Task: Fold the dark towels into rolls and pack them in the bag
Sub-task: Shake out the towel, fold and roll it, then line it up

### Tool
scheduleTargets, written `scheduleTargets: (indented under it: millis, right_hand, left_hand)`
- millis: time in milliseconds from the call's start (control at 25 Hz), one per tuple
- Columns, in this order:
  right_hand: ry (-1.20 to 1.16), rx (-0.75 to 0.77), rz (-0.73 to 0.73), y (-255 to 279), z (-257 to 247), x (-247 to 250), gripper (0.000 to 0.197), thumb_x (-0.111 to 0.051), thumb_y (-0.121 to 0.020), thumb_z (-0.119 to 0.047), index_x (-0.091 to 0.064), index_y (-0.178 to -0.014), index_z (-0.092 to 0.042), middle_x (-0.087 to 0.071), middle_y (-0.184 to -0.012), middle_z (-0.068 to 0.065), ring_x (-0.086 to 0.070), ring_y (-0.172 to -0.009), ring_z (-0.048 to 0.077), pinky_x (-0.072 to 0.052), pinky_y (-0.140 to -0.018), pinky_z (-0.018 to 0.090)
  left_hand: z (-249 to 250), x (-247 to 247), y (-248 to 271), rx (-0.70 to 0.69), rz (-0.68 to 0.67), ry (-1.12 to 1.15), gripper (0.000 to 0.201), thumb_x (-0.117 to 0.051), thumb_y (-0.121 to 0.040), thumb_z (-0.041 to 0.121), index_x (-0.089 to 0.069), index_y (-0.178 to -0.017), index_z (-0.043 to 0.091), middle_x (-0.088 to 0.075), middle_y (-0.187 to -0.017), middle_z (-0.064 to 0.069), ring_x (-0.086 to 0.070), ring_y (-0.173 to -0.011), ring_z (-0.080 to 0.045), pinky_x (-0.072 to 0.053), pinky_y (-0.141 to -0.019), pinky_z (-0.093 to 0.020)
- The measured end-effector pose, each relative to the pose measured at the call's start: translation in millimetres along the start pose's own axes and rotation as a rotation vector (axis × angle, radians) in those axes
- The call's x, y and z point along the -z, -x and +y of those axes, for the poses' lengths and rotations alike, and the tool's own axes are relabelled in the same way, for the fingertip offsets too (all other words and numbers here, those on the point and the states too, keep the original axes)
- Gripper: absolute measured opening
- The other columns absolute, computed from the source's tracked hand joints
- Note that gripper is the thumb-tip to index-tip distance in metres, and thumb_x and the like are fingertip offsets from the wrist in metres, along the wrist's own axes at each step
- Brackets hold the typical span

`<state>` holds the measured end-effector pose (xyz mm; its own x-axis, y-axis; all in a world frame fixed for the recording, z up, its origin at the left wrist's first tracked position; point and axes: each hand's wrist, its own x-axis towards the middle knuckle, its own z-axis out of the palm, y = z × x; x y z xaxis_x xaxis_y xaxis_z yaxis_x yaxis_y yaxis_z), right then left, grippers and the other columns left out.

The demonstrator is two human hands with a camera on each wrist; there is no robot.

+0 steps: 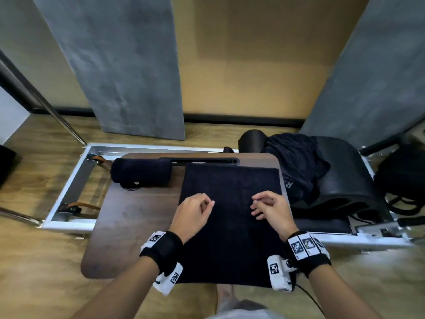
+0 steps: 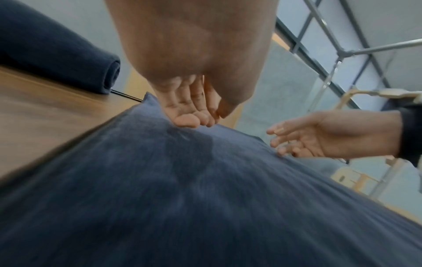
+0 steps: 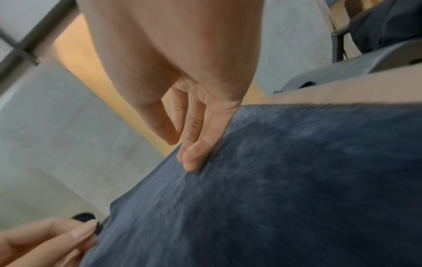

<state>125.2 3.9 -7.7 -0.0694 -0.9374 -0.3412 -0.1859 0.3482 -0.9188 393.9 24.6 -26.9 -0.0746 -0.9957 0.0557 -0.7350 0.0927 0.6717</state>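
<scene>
A dark navy towel point(image 1: 230, 238) lies flat on the right half of the brown table point(image 1: 128, 222), its near edge hanging over the front. Both hands are over its middle. My left hand point(image 1: 208, 203) has loosely curled fingers point(image 2: 187, 122) whose tips touch the cloth and hold nothing. My right hand point(image 1: 255, 206) has relaxed fingers point(image 3: 194, 159) resting lightly on the towel point(image 3: 297, 180). One rolled dark towel point(image 1: 140, 173) lies at the table's back left. A black bag point(image 1: 404, 178) sits on the floor at the far right.
More dark cloth point(image 1: 296, 162) is heaped on a black curved cushion point(image 1: 340, 180) right of the table. A white metal frame point(image 1: 69, 180) with leather straps runs under the table. Grey panels stand against the wall behind.
</scene>
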Motion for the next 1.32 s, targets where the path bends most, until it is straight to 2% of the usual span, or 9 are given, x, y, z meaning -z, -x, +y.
scheduleTargets:
  millis: [200, 280, 400, 560, 640, 760, 880, 1000, 1320]
  right_hand:
    - [0.411, 0.281, 0.025, 65, 41, 11, 0.023, -0.08, -0.086, -0.003, -0.075, -0.083, -0.025, -0.074, -0.083, -0.004, -0.069, -0.078, 0.011, -0.057, -0.074, 0.033]
    - [0.552, 0.41, -0.006, 98, 58, 12, 0.017, -0.086, -0.084, -0.028, -0.075, -0.098, -0.029, -0.068, -0.107, -0.016, -0.065, -0.103, 0.004, -0.053, -0.093, 0.029]
    - [0.835, 0.416, -0.193, 135, 78, 12, 0.081, -0.076, -0.076, -0.071, -0.054, -0.146, -0.036, -0.034, -0.158, -0.018, -0.026, -0.15, 0.001, -0.02, -0.123, 0.025]
    - [1.297, 0.42, -0.226, 156, 92, 10, 0.106, -0.07, -0.088, -0.017, -0.001, -0.167, -0.03, 0.019, -0.172, -0.008, 0.016, -0.16, 0.015, 0.003, -0.131, 0.042]
    - [1.2, 0.409, -0.182, 164, 91, 14, 0.101, -0.054, -0.078, 0.013, -0.017, -0.166, -0.021, 0.006, -0.174, -0.006, 0.006, -0.161, 0.014, 0.003, -0.131, 0.036]
    - [0.968, 0.463, -0.159, 174, 89, 26, 0.065, -0.051, -0.084, 0.015, -0.057, -0.143, -0.012, -0.028, -0.166, -0.009, -0.025, -0.157, 0.014, -0.013, -0.129, 0.027]
    - [0.895, 0.492, -0.098, 179, 82, 30, 0.036, -0.063, -0.099, -0.022, -0.065, -0.134, -0.018, -0.04, -0.154, -0.019, -0.042, -0.148, 0.011, -0.032, -0.121, 0.028]
    - [1.095, 0.447, -0.159, 176, 73, 17, 0.076, -0.056, -0.092, -0.069, -0.043, -0.154, -0.027, -0.039, -0.154, -0.013, -0.034, -0.147, 0.009, -0.03, -0.121, 0.034]
    - [0.94, 0.46, -0.048, 116, 40, 23, 0.04, -0.055, -0.093, -0.014, -0.053, -0.129, -0.032, -0.07, -0.114, -0.009, -0.068, -0.096, 0.021, -0.055, -0.082, 0.042]
  left_hand:
    - [-13, -1, 86, -0.246, -0.114, -0.219, 0.04, -0.056, -0.096, 0.07, -0.05, -0.078, 0.035, -0.048, -0.081, 0.018, -0.046, -0.081, -0.001, -0.033, -0.063, -0.017]
    - [-19, 0, 114, -0.293, -0.17, -0.311, 0.054, -0.051, -0.086, 0.088, -0.058, -0.098, 0.036, -0.048, -0.103, 0.021, -0.046, -0.099, -0.004, -0.04, -0.078, -0.023]
    - [-26, 4, 144, -0.282, -0.25, -0.45, 0.094, -0.048, -0.07, 0.1, -0.055, -0.135, 0.033, -0.049, -0.135, 0.01, -0.046, -0.126, -0.013, -0.044, -0.099, -0.037]
    - [-25, 15, 154, -0.272, -0.262, -0.478, 0.072, -0.083, -0.076, 0.043, -0.055, -0.14, 0.028, -0.049, -0.146, 0.007, -0.051, -0.135, -0.018, -0.046, -0.104, -0.036]
    - [-24, 21, 155, -0.269, -0.282, -0.386, 0.052, -0.081, -0.085, 0.028, -0.062, -0.133, 0.027, -0.052, -0.149, 0.01, -0.048, -0.139, -0.014, -0.042, -0.109, -0.034]
    - [-28, 33, 154, -0.272, -0.222, -0.205, 0.022, -0.07, -0.099, 0.019, -0.074, -0.121, 0.02, -0.065, -0.138, 0.01, -0.059, -0.131, -0.012, -0.048, -0.107, -0.035]
    - [-26, 45, 148, -0.179, -0.199, -0.113, 0.018, -0.056, -0.108, 0.035, -0.067, -0.122, 0.032, -0.073, -0.109, 0.016, -0.066, -0.098, -0.004, -0.05, -0.083, -0.03]
    - [-21, 52, 130, -0.122, -0.17, -0.114, 0.012, -0.049, -0.107, 0.05, -0.056, -0.113, 0.042, -0.066, -0.075, 0.01, -0.057, -0.068, -0.004, -0.037, -0.06, -0.025]
    - [-18, 66, 55, 0.005, -0.168, 0.176, 0.01, -0.067, -0.102, 0.036, -0.07, -0.092, 0.034, -0.074, -0.094, 0.019, -0.068, -0.096, 0.001, -0.047, -0.081, -0.02]
